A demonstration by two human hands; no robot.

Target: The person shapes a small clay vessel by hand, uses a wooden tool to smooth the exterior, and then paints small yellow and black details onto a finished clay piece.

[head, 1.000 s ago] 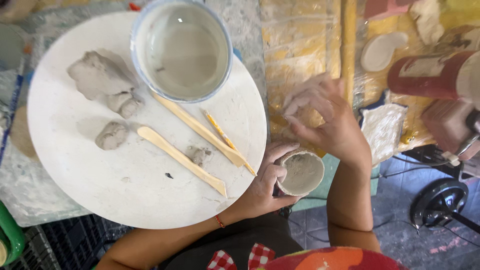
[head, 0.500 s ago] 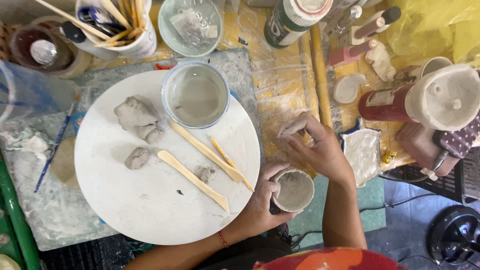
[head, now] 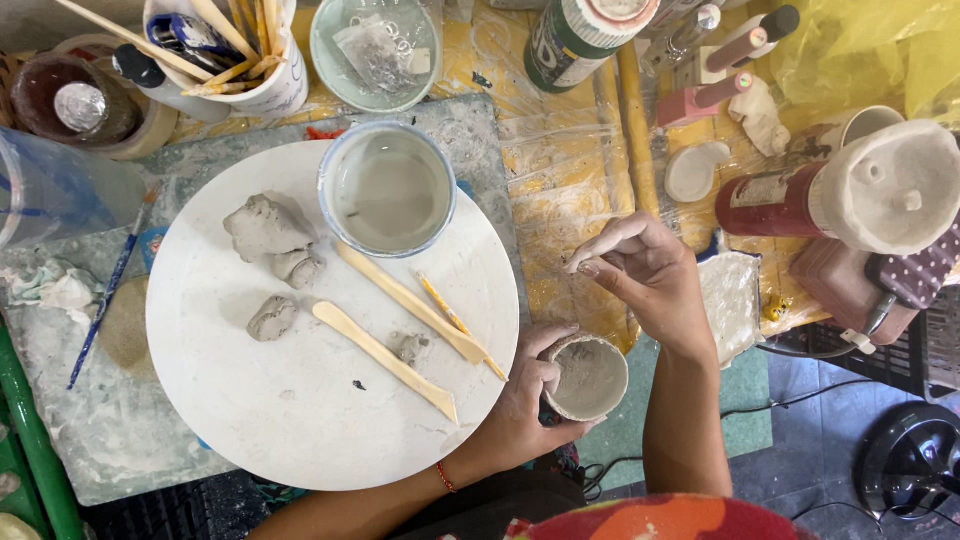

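From the head camera, the left hand [head: 520, 405] is curled around a small grey clay cup [head: 587, 377], thumb over its near rim and fingers closed on its side; the cup sits just off the lower right edge of a round white board [head: 290, 420], its wall thick and uneven, its hollow matt and damp-looking. The right hand [head: 650, 275] hovers above and beyond the cup, fingers drawn together in a loose pinch; whether a bit of clay lies between the fingertips cannot be told. On the board lie a large lumpy mass of grey clay [head: 265, 228], a smaller rounded lump [head: 272, 318], a tiny scrap [head: 410, 347] (rough and crumbly), two flat pale wooden modelling tools [head: 385, 360] laid diagonally, and a thin yellow stick [head: 455, 323] beside them; a blue-rimmed bowl of cloudy water [head: 388, 188] stands at the board's far edge. To the right, on yellowed plastic sheeting [head: 560, 180], a flattened white clay slab [head: 730, 300] rests just beside the right wrist.
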